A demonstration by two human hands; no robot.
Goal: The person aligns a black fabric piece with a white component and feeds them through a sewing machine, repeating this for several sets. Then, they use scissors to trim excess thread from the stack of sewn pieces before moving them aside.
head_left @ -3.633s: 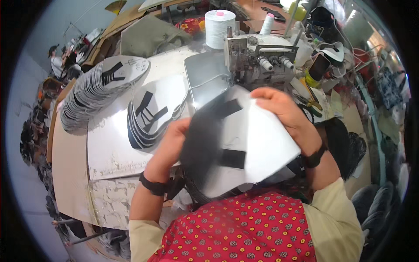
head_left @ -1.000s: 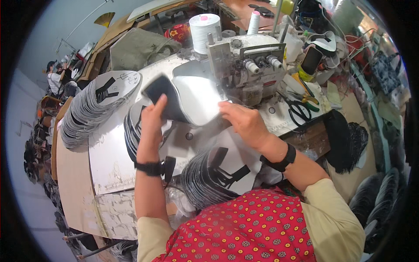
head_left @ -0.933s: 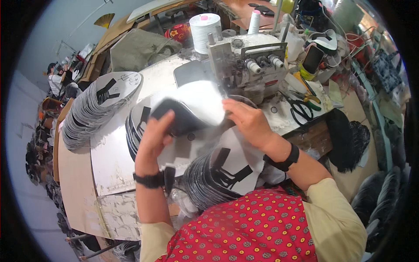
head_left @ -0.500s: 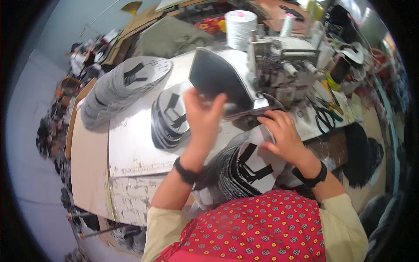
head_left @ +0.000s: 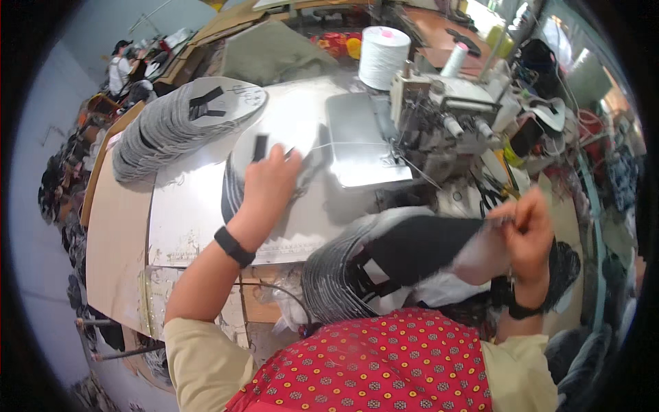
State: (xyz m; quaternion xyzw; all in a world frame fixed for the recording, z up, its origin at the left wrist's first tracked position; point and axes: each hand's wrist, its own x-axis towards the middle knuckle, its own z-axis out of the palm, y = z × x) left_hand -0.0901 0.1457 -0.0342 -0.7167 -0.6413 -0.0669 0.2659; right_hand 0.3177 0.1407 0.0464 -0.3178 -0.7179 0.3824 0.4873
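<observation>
My left hand (head_left: 270, 180) is over the middle stack of flat oval fabric pieces (head_left: 237, 168). Its fingers are curled on a pale, blurred oval piece on top, next to a black strip. A thin white thread (head_left: 350, 144) runs from there across to the sewing machine (head_left: 446, 113). Off to the right, my right hand (head_left: 528, 237) pinches the end of a black and grey oval piece (head_left: 432, 247). That piece is lifted and bent above the near stack of oval pieces (head_left: 336, 281), partly covering it. The machine's shiny metal bed (head_left: 364, 130) has no fabric on it.
At the far left of the white table lies a taller stack of oval pieces (head_left: 178, 127). Behind the machine stand a large white thread cone (head_left: 384, 58) and a smaller one (head_left: 454, 60). Scissors (head_left: 487, 196) lie right of the machine. A person (head_left: 120, 69) is far off.
Both hands have left the machine. My left hand went left onto the middle stack, and the dark piece left the machine bed. My right hand moved right and took a piece by its end.
</observation>
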